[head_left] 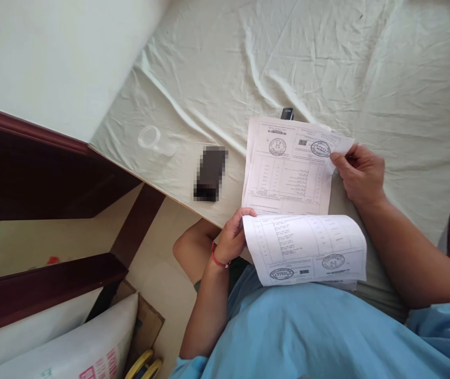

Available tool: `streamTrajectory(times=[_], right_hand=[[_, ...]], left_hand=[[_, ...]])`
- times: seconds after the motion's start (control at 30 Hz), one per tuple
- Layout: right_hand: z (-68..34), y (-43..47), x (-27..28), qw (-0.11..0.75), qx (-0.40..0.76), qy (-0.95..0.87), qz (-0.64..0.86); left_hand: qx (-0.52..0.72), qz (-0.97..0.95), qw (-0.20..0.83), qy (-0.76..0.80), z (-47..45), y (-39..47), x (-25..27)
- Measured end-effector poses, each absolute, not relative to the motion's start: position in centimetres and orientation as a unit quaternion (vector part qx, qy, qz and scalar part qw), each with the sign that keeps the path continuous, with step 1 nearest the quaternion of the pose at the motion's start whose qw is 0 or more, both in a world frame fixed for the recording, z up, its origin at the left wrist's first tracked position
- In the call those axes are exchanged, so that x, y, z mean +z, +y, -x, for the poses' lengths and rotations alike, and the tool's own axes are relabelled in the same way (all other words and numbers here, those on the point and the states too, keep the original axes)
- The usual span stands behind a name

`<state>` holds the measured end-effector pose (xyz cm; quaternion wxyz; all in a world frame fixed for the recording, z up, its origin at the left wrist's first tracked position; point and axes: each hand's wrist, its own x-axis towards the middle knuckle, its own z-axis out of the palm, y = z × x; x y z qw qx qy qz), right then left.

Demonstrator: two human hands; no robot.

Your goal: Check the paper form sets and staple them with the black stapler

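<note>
A stack of printed paper sheets (pixel 288 173) with oval and round stamps lies on the pale cloth in front of me. Its upper right corner is pinched between the thumb and fingers of my right hand (pixel 362 171). At the near left side, my left hand (pixel 236 231) grips a folded-over sheet (pixel 307 245), which curls down toward my blue shirt and also carries stamps and a table of text. The left fingers are partly hidden behind the paper. Beyond the stack's far edge a small dark object (pixel 287 113) sticks out, its lower part covered.
A blurred-out dark rectangular object (pixel 210 173) rests left of the papers. Farther left is a clear plastic container with a ring-shaped rim (pixel 149 137). Wrinkled cloth (pixel 327 63) covers the surface. Below its left edge are dark red wood framing (pixel 51 284) and a white printed sack (pixel 102 342).
</note>
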<state>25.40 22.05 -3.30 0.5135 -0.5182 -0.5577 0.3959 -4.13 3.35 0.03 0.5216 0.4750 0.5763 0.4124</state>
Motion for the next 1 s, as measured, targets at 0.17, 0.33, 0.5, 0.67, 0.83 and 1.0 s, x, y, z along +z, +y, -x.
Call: streamTrajectory(times=[0.17, 0.33, 0.5, 0.67, 0.83, 1.0], right_hand=[[-25.51, 22.05, -3.33, 0.515, 0.402, -0.558, 0.512], [-25.55, 22.05, -3.29, 0.512, 0.399, -0.562, 0.512], [-25.47, 21.97, -3.30, 0.512, 0.402, -0.559, 0.513], [-25.46, 22.01, -3.42, 0.509, 0.396, -0.564, 0.515], [-25.37, 22.04, -3.45, 0.518, 0.401, -0.558, 0.508], [-25.32, 22.05, -3.42, 0.515, 0.401, -0.559, 0.511]], left_hand=[[0.404, -0.471, 0.522, 0.585, 4.18, 3.30, -0.04], [0.407, -0.469, 0.527, 0.581, 4.15, 3.25, -0.11], [0.406, -0.466, 0.528, 0.582, 4.08, 3.32, 0.03], [0.407, -0.474, 0.523, 0.580, 4.09, 3.39, 0.12], [0.406, -0.477, 0.523, 0.578, 4.12, 3.38, -0.01], [0.402, -0.476, 0.524, 0.580, 4.13, 3.48, 0.10]])
